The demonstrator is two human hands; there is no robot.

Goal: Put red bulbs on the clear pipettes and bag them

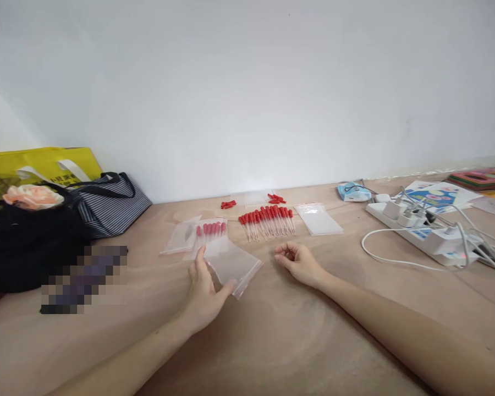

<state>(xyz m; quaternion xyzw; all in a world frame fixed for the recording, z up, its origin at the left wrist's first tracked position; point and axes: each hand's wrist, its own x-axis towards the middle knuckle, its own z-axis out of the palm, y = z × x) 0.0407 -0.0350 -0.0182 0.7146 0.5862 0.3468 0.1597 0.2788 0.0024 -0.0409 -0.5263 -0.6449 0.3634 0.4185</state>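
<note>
My left hand (204,294) grips a clear zip-lock bag (235,263) by its near side, with the thumb on top and fingers underneath; the bag looks flat. My right hand (300,265) rests to the right of the bag, fingers curled in and nothing visible in them. Just beyond lies a row of droppers (266,220) with red bulbs and clear thin tubes, side by side. Behind the held bag, a filled bag (212,228) shows several red-bulbed droppers through its plastic. Another clear bag (181,235) lies to its left, and a stack of bags (319,219) sits right of the row.
Loose red bulbs (276,198) and clear tubes (253,198) lie near the wall. On the right are a power strip (421,234) with trailing white cables, a blue face mask (353,191) and papers (433,196). Bags, including a striped bag (109,203), stand at left.
</note>
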